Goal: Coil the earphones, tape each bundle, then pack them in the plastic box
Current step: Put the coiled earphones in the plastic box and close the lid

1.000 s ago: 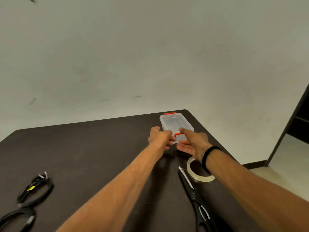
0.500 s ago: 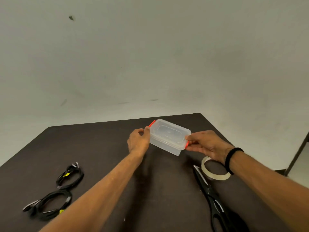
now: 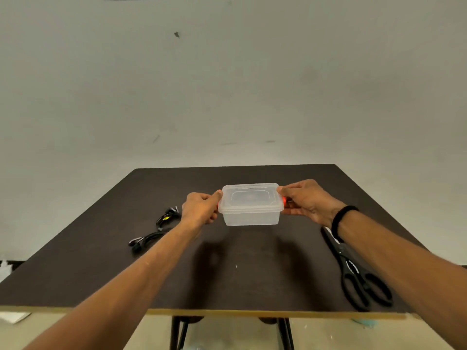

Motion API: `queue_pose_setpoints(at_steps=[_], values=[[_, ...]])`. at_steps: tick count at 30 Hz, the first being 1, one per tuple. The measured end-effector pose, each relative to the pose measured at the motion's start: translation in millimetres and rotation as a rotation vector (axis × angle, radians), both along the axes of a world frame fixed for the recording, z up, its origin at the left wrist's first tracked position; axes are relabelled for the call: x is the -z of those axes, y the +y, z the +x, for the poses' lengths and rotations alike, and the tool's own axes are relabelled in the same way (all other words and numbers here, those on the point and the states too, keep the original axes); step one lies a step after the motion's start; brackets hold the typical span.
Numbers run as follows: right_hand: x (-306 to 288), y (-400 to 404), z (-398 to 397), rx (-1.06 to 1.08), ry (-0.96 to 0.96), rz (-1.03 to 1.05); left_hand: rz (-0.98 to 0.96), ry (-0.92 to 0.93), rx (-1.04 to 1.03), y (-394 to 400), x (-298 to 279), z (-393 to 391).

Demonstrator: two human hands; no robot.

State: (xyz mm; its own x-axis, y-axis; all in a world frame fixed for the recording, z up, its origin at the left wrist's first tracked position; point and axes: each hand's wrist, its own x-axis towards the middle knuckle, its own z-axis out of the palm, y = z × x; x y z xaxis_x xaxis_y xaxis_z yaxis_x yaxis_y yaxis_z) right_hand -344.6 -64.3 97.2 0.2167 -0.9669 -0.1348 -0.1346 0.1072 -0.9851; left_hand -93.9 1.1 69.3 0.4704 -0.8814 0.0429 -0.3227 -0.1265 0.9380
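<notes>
A clear plastic box with its lid on and red clips at both ends is held above the middle of the dark table. My left hand grips its left end and my right hand grips its right end. Two coiled black earphone bundles lie on the table to the left: one nearer the box, the other closer to me, partly behind my left forearm. The tape roll is hidden behind my right arm.
Black scissors lie on the table at the right, blades pointing away, partly under my right forearm. The table's near edge runs across the lower view, with metal legs below. A pale wall stands behind the table.
Both hands have carried the box from the table's far right corner toward the middle and turned it level, lengthwise left to right. The view has shifted back and to the right.
</notes>
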Motion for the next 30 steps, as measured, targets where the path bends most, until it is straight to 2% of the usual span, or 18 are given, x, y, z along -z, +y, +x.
queue_pose_setpoints(at_steps=[5, 11, 15, 24, 28, 30], values=[[17, 30, 11, 0.071, 0.137, -0.073, -0.008, -0.215, -0.027, 38, 9, 2], [39, 56, 16, 0.162, 0.331, -0.172, -0.030, -0.374, -0.050, 66, 22, -9], [43, 65, 21, 0.219, 0.405, -0.216, -0.046, -0.363, -0.111, 72, 30, -13], [53, 62, 11, 0.279, 0.259, -0.154, -0.025, -0.130, -0.115, 63, 38, -10], [53, 62, 5, 0.265, 0.368, -0.225, -0.122, -0.331, -0.112, 65, 34, -11], [50, 63, 3, 0.256, 0.437, -0.291, -0.082, -0.362, -0.108, 64, 30, -12]])
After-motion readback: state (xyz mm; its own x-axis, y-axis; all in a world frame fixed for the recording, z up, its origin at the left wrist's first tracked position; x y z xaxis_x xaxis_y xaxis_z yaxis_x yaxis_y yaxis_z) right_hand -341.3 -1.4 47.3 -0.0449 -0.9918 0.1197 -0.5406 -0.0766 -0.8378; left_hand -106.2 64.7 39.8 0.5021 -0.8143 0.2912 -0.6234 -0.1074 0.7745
